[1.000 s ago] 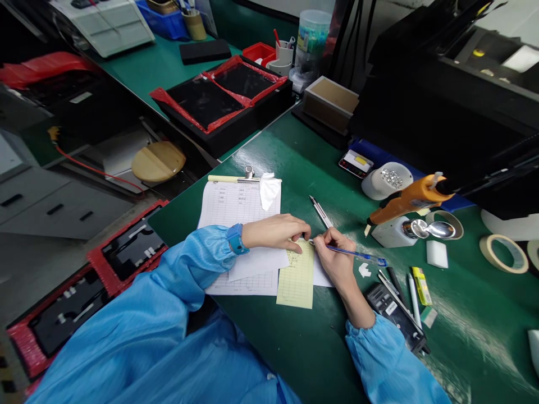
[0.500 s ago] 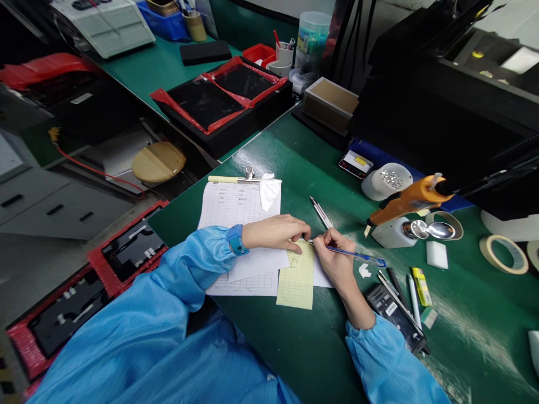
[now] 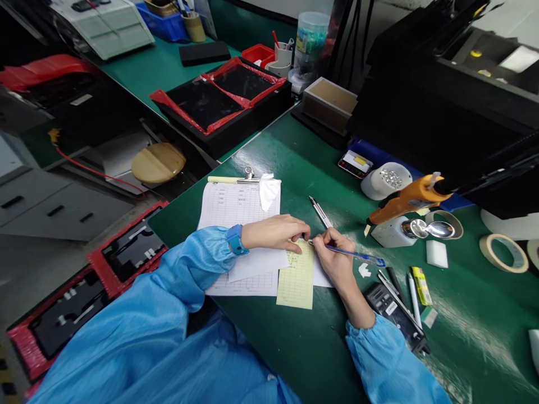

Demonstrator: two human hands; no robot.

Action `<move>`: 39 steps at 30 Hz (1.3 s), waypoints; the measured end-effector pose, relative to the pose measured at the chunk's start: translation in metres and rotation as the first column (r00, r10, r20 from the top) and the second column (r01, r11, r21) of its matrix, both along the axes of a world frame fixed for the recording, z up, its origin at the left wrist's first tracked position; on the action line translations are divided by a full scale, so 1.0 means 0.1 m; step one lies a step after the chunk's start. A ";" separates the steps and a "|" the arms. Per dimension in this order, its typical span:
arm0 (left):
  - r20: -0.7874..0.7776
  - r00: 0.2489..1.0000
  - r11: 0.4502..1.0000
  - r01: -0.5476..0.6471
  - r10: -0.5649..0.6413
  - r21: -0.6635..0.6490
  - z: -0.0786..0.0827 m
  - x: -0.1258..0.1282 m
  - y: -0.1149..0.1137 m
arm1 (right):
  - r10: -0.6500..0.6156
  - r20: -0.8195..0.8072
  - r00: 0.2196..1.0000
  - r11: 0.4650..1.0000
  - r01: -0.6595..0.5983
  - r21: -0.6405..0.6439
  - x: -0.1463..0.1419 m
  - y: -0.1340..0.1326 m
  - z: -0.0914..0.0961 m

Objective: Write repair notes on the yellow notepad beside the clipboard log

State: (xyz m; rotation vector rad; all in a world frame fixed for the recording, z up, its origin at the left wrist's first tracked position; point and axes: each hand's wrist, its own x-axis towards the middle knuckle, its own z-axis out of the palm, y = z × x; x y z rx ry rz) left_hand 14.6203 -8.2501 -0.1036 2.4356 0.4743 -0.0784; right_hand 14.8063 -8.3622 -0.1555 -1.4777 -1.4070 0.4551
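In my right hand (image 3: 336,255) is a blue pen (image 3: 357,256), held in a writing grip with its tip at the top of a yellow ruled slip (image 3: 295,286). My left hand (image 3: 278,232) lies across the papers, thumb apart from the slightly bent fingers, its fingertips at the slip's upper edge close to the pen tip. Under it are white printed sheets (image 3: 225,216) on a clipboard, whose metal clip (image 3: 249,175) shows at the top. A crumpled white tissue (image 3: 268,191) sits by the clip. Another pen (image 3: 320,211) lies just beyond my right hand.
To the right stand an orange electric screwdriver (image 3: 406,199), a white tub of small metal parts (image 3: 386,180), a pump bottle (image 3: 393,233) and a tape roll (image 3: 503,253). A black device (image 3: 396,317) lies by my right forearm. Red-edged black panels (image 3: 223,92) are across the table.
Both hands stay almost in place. The pen's back end has shifted very slightly to the left.
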 end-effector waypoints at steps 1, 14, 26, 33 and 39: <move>-0.003 1.000 1.000 -0.001 0.001 -0.004 0.00 0.00 0.00 | -0.001 -0.001 1.000 1.000 0.001 -0.002 0.00 0.00 0.00; -0.001 1.000 1.000 0.005 -0.005 -0.016 -0.01 -0.01 0.00 | 0.012 0.009 1.000 1.000 -0.012 -0.026 0.01 0.00 0.02; -0.020 1.000 0.999 -0.016 0.015 -0.036 0.04 0.01 -0.01 | -0.009 -0.014 1.000 0.999 0.008 -0.047 0.01 -0.01 0.02; 0.029 1.000 1.000 -0.006 0.007 -0.029 -0.02 -0.02 0.01 | 0.002 -0.001 1.000 0.999 -0.002 -0.049 0.02 -0.01 0.02; 0.003 1.000 0.999 -0.020 0.020 -0.042 0.02 0.00 0.00 | 0.002 -0.009 1.000 0.998 -0.002 -0.055 0.01 -0.01 0.04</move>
